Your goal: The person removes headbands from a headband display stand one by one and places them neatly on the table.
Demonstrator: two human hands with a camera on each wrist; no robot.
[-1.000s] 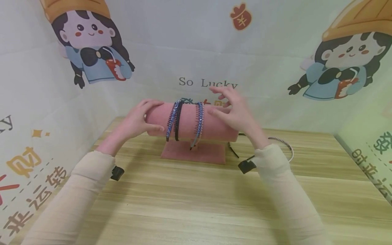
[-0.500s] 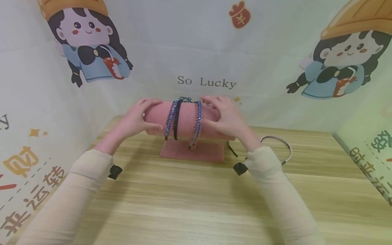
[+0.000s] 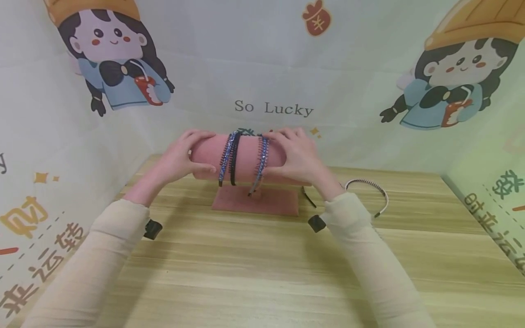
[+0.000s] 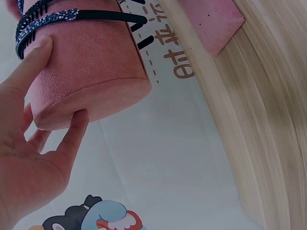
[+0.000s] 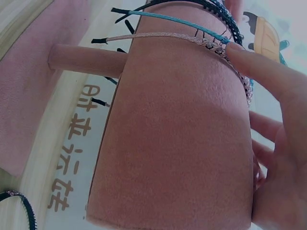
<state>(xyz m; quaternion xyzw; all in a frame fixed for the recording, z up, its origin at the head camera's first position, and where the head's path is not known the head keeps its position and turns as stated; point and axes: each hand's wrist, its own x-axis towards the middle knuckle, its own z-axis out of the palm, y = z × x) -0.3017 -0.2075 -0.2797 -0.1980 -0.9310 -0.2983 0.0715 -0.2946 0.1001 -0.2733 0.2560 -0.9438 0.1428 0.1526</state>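
A pink plush roll on a stand, a headband holder (image 3: 246, 157), carries several toothed headbands. Toward its left end sit a blue sparkly headband (image 3: 226, 159) and a black one (image 3: 234, 159). Farther right is another blue headband (image 3: 261, 159); beside it the right wrist view shows a pink braided headband (image 5: 168, 36). My left hand (image 3: 176, 157) grips the holder's left end, thumb in front, fingers over the top and end face. The right hand (image 3: 299, 155) curves round the roll, its thumb tip against the blue and pink headbands; its other fingertips are hidden behind.
A white-and-black headband (image 3: 369, 183) lies on the wooden table (image 3: 254, 259) to the right, partly behind the right wrist. The holder's flat base (image 3: 256, 200) stands near the printed back cloth (image 3: 275, 73).
My right hand has come down from above the roll and moved left to the blue and pink headbands, which have shifted slightly left along it. The left hand stays on the end.
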